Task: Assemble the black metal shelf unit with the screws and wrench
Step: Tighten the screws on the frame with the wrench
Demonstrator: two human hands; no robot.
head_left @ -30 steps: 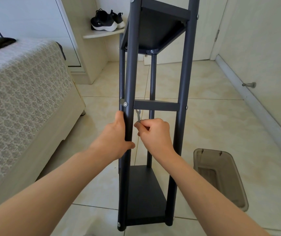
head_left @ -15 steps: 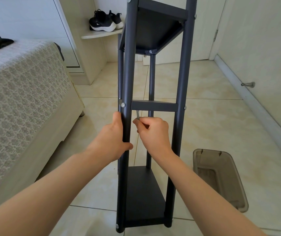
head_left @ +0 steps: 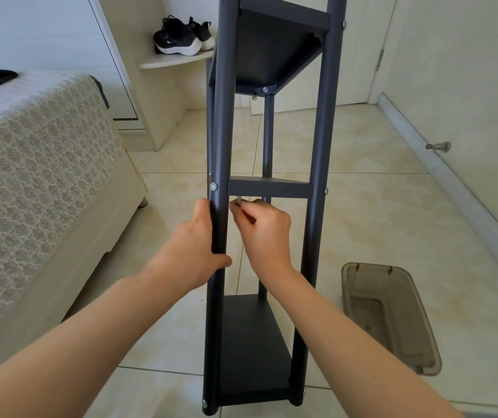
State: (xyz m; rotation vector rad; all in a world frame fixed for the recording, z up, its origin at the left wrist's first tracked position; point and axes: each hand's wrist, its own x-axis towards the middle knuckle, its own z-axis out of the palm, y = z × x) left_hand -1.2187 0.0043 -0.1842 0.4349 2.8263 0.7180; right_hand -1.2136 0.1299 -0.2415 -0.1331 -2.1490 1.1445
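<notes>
A room with a beige tiled floor (head_left: 377, 224); the black shelf unit (head_left: 253, 342) stands upright on it, in the middle of the view. The left hand (head_left: 195, 248) is wrapped around the unit's front left post (head_left: 222, 116), just below a silver screw (head_left: 213, 186) at the height of the middle shelf (head_left: 270, 188). The right hand (head_left: 267, 233) is between the two front posts, pinching a small wrench (head_left: 238, 202) whose tip reaches up to the underside of the middle shelf, beside the left post. To the unit's right a brown plastic bin (head_left: 392, 324) lies on the floor. To its left is a bed (head_left: 30, 164); behind it on the left, black shoes (head_left: 181, 36) sit on a ledge.
</notes>
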